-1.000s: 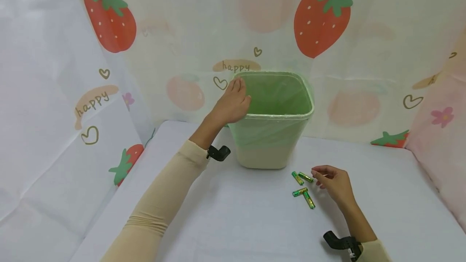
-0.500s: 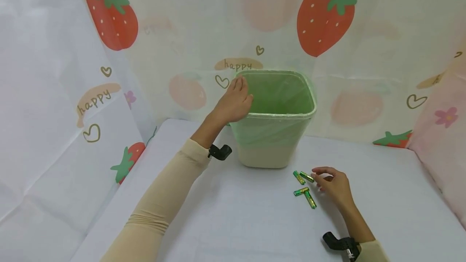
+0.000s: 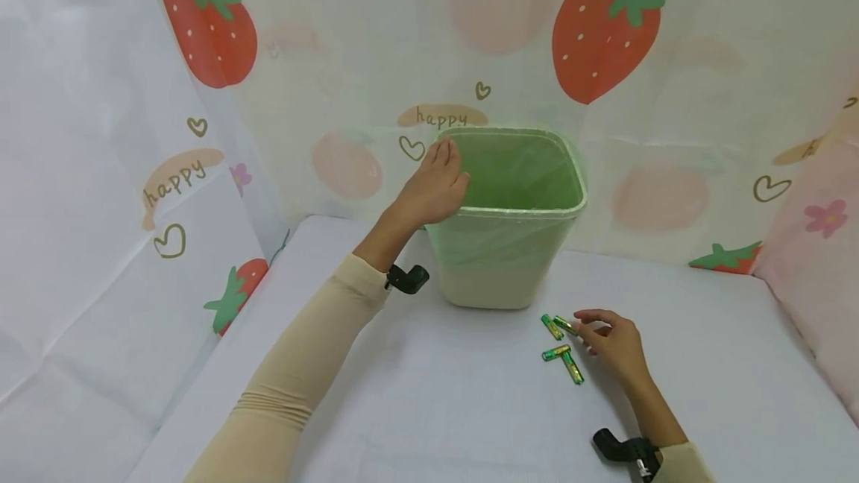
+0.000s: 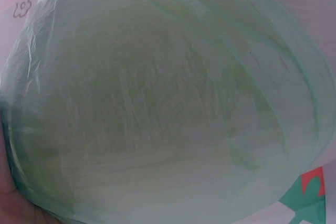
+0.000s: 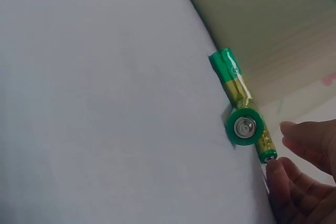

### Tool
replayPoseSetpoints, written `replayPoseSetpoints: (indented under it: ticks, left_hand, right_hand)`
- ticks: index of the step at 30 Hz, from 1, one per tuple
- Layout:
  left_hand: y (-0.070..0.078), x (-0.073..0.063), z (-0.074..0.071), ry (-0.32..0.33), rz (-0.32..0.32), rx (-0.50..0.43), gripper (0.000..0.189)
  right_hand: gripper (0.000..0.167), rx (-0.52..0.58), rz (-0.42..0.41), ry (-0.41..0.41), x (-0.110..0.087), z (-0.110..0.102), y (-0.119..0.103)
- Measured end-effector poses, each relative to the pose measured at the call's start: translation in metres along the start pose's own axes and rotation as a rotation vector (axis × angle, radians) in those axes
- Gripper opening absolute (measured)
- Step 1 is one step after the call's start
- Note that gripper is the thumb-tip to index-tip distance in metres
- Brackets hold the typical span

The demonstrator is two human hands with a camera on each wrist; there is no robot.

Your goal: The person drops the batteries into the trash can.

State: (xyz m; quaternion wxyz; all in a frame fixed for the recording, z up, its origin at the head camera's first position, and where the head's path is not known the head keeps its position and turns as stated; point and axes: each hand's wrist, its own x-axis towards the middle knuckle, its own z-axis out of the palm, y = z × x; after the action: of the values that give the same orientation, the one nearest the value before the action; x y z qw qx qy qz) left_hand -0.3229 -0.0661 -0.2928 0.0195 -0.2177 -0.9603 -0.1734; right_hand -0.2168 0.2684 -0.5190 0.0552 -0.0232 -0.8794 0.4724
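A pale trash can stands on the white table, lined with a thin green plastic bag folded over its rim. My left hand grips the can's left rim; the bag hides part of its hold, and the left wrist view is filled by the green film. My right hand is low over the table, thumb and fingers parted at the near end of a green-and-gold battery. Beside that lie a second battery, a third battery and another battery.
Behind the can hangs a strawberry-print cloth, with a pink cloth on the right. The white tabletop stretches in front of the can. A black wrist camera sits on the left wrist.
The head view has shifted slightly. My right hand has come a little closer to the battery's end, while my left hand stays on the rim. The batteries lie as before.
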Motion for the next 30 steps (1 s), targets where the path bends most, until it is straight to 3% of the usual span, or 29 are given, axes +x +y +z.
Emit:
replayPoseSetpoints:
  ticks: [10, 19, 30]
  left_hand:
    - [0.0024, -0.0002, -0.0004, 0.007, -0.004, -0.011, 0.065]
    - [0.0024, -0.0007, -0.0011, 0.002, 0.000, 0.007, 0.065]
    - [0.0042, -0.0024, -0.0025, -0.013, 0.001, 0.000, 0.064]
  right_hand:
    - [0.031, -0.075, -0.022, -0.020, 0.0008, 0.0006, 0.0006]
    - [0.026, -0.178, -0.105, -0.005, 0.0024, 0.0027, 0.0043]
    - [0.021, -0.214, -0.091, 0.013, 0.0023, 0.0042, 0.0067]
